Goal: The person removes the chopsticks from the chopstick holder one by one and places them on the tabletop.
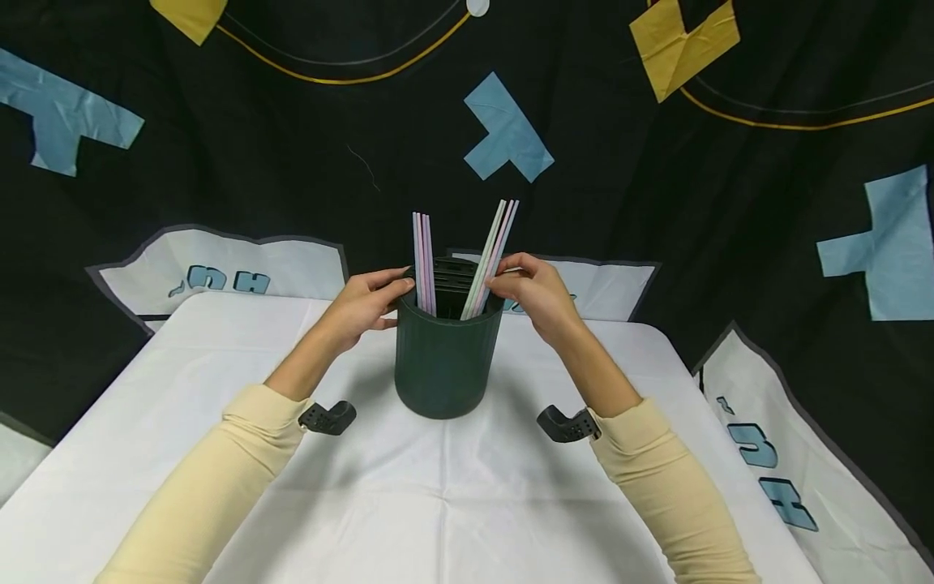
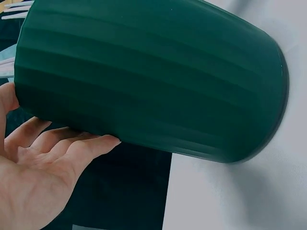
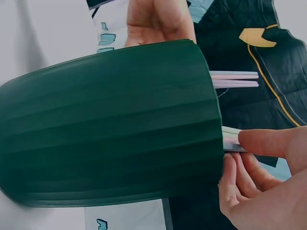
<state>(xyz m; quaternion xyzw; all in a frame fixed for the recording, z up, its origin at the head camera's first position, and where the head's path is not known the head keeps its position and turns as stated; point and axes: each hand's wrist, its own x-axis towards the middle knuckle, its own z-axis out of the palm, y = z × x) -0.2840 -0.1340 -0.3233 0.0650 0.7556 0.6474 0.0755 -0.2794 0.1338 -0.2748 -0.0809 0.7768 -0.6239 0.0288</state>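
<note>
A dark green ribbed cup (image 1: 443, 357) stands upright on the white table (image 1: 409, 503), with dividers inside. Two bunches of pastel straws stick out of it: an upright one at the left (image 1: 423, 259) and a leaning one at the right (image 1: 494, 253). My left hand (image 1: 368, 302) rests against the cup's upper left side with nearly straight fingers; in the left wrist view its fingers (image 2: 72, 148) touch the cup wall (image 2: 153, 76). My right hand (image 1: 529, 288) pinches the leaning straws just above the rim; the right wrist view shows thumb and fingers (image 3: 266, 143) on the straws (image 3: 230, 139).
The table is covered with a white cloth; its far edge lies just behind the cup. Beyond it hangs a black backdrop (image 1: 292, 146) with blue and yellow shapes. Black wrist-camera mounts (image 1: 328, 417) sit on both cream sleeves.
</note>
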